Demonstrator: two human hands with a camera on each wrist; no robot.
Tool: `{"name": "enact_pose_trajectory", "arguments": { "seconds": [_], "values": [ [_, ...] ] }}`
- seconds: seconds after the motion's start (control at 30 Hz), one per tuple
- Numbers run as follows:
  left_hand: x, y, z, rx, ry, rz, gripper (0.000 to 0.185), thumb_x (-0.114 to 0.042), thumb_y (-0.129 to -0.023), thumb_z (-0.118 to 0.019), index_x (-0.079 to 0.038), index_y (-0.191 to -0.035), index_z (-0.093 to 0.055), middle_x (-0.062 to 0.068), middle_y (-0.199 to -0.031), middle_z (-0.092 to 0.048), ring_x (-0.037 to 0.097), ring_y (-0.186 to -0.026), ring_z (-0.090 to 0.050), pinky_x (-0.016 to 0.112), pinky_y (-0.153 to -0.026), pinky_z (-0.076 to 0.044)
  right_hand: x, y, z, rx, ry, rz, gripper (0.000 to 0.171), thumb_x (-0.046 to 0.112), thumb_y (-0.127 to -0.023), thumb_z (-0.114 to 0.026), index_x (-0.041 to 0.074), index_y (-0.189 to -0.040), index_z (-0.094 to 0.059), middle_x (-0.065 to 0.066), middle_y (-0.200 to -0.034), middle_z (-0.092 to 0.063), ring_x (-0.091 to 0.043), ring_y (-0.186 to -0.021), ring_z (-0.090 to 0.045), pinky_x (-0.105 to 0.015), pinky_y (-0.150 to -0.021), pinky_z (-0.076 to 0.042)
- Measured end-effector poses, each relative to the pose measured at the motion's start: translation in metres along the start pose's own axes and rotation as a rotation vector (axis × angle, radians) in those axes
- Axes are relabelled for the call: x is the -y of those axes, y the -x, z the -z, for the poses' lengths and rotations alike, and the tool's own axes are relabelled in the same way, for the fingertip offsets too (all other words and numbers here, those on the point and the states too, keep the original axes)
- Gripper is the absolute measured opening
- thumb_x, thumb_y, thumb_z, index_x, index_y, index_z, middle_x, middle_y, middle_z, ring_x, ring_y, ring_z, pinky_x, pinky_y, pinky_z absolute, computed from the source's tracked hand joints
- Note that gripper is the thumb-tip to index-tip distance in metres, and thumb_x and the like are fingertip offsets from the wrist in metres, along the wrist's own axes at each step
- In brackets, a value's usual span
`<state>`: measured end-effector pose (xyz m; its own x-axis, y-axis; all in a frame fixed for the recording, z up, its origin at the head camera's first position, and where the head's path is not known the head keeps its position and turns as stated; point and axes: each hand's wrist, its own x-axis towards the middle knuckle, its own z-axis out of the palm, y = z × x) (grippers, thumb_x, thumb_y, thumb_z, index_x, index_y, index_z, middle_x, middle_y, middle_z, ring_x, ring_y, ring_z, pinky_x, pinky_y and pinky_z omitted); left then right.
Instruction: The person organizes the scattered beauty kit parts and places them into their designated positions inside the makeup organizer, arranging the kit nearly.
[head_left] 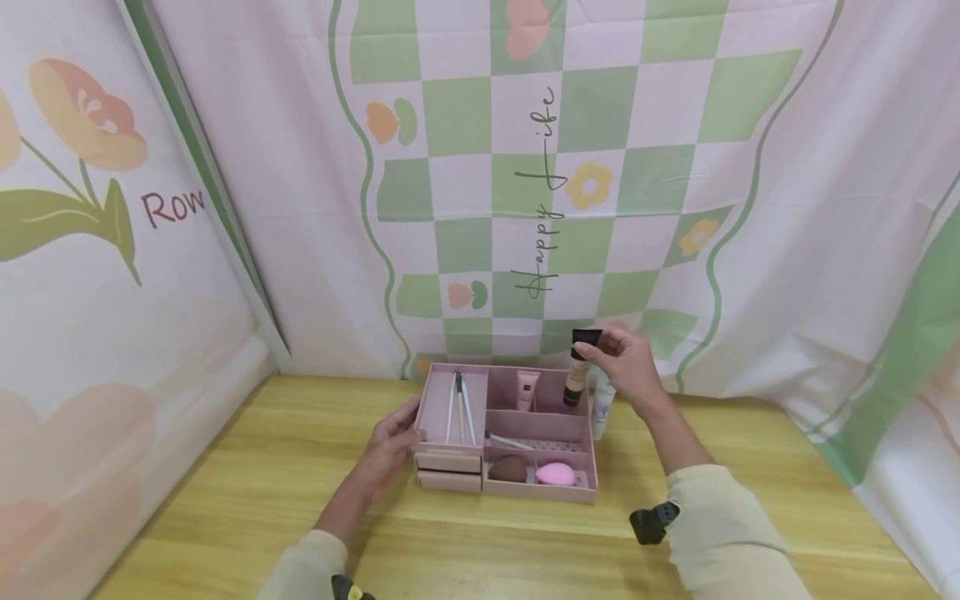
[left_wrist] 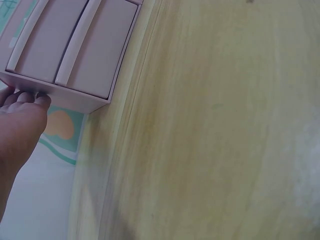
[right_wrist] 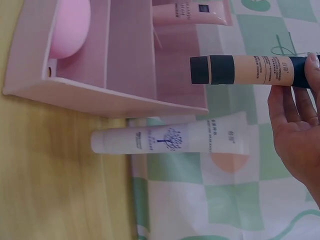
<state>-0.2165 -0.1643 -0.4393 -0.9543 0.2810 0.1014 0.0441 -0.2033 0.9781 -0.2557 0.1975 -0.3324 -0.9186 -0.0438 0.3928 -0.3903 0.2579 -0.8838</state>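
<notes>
My right hand (head_left: 628,371) pinches a tube of foundation (head_left: 576,379), beige with black ends, by its upper end. The tube hangs upright over the back right compartment of a pink makeup organizer (head_left: 540,496); in the right wrist view the foundation tube (right_wrist: 262,70) is apart from the organizer wall. My left hand (head_left: 387,446) rests against the organizer's left side, with the thumb near the front corner. In the left wrist view that hand (left_wrist: 22,117) touches the side wall beside two drawers (left_wrist: 97,50).
A white tube (right_wrist: 165,140) stands outside the organizer's right wall. Inside are a pink tube (head_left: 527,390), a brown sponge (head_left: 507,469), a pink sponge (head_left: 557,474) and a thin stick (head_left: 508,441). Slim brushes (head_left: 461,408) lie on the left top. A patterned curtain (head_left: 525,183) hangs behind.
</notes>
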Motion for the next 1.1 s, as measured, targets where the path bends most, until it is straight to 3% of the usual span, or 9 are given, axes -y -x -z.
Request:
{"name": "enact_pose_trajectory", "arguments": {
  "seconds": [0.37,0.6,0.73,1.0,1.1],
  "values": [
    [0.001,0.0,0.001,0.015,-0.001,-0.003,0.076,0.006,-0.091,-0.048,0.007,-0.159,-0.014,0.026,-0.17,-0.004,0.042,-0.159,-0.006,0.041,-0.125,-0.018,-0.015,0.001,-0.018,0.003,-0.025,-0.052,0.038,0.009,-0.094,-0.07,-0.015,-0.122,-0.061,0.025,-0.088,-0.068,0.01,-0.086,-0.066,-0.007,-0.08,-0.056],
    [0.0,0.0,0.001,0.019,0.003,0.0,0.076,0.006,-0.091,-0.048,0.007,-0.159,-0.014,0.026,-0.17,-0.004,0.042,-0.159,-0.005,0.045,-0.127,-0.015,-0.022,0.001,-0.028,-0.008,-0.031,-0.058,0.036,0.008,-0.094,-0.07,-0.014,-0.122,-0.062,0.025,-0.088,-0.068,0.009,-0.085,-0.065,-0.009,-0.079,-0.057],
    [0.001,0.0,0.001,0.013,0.012,0.002,0.076,0.006,-0.091,-0.048,0.007,-0.159,-0.014,0.025,-0.17,-0.005,0.041,-0.159,-0.006,0.042,-0.127,-0.016,-0.024,0.001,-0.032,-0.028,-0.019,-0.062,0.034,0.009,-0.094,-0.07,-0.012,-0.12,-0.064,0.013,-0.095,-0.073,0.008,-0.086,-0.065,-0.009,-0.08,-0.057],
    [0.001,0.0,0.0,0.008,0.006,0.0,0.076,0.005,-0.091,-0.049,0.006,-0.159,-0.015,0.025,-0.17,-0.006,0.042,-0.159,-0.006,0.046,-0.127,-0.014,-0.028,0.003,-0.038,-0.034,0.02,-0.063,0.032,0.008,-0.095,-0.069,-0.011,-0.12,-0.066,-0.027,-0.116,-0.07,0.009,-0.086,-0.064,-0.009,-0.08,-0.056],
    [0.0,0.0,0.0,0.012,-0.002,-0.002,0.076,0.005,-0.091,-0.049,0.007,-0.159,-0.014,0.026,-0.17,-0.006,0.042,-0.158,-0.007,0.045,-0.127,-0.016,-0.031,0.006,-0.04,-0.021,0.056,-0.08,0.032,0.008,-0.095,-0.069,-0.011,-0.121,-0.065,-0.033,-0.121,-0.068,0.01,-0.087,-0.063,-0.007,-0.081,-0.055]
  ]
}}
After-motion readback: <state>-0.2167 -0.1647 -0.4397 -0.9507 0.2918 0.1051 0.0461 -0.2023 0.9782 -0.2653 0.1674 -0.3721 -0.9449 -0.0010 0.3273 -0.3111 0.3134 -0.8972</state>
